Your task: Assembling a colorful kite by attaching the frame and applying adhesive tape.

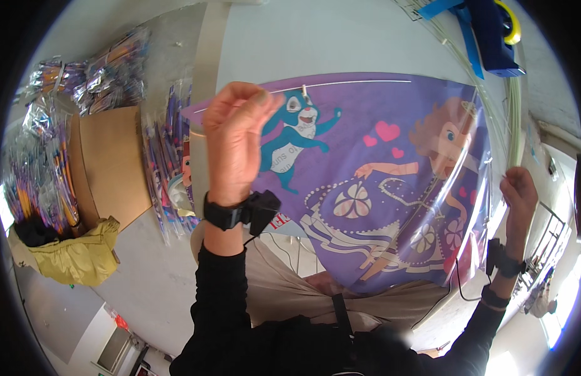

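A thin, glossy purple kite [347,150] printed with a cartoon girl, a blue rabbit and pink hearts is spread across the table and hangs over its near edge toward my lap. Along its far edge runs a slim white rod [366,83], with a small pale fitting [304,90] on it. My left hand [235,128] is raised over the kite's left part, thumb and fingertips pinched together; whatever is between them is too small to make out. To the right of the kite, my right hand [521,187] is also closed in a pinch, its contents hidden.
A bundle of long pale rods [513,119] lies along the table's right side, below a blue tape dispenser [494,44]. Farther left are a cardboard box [115,166], several bundles of plastic-wrapped kites [43,169] and a yellow cloth [77,254]. The grey tabletop [315,37] extends beyond the kite.
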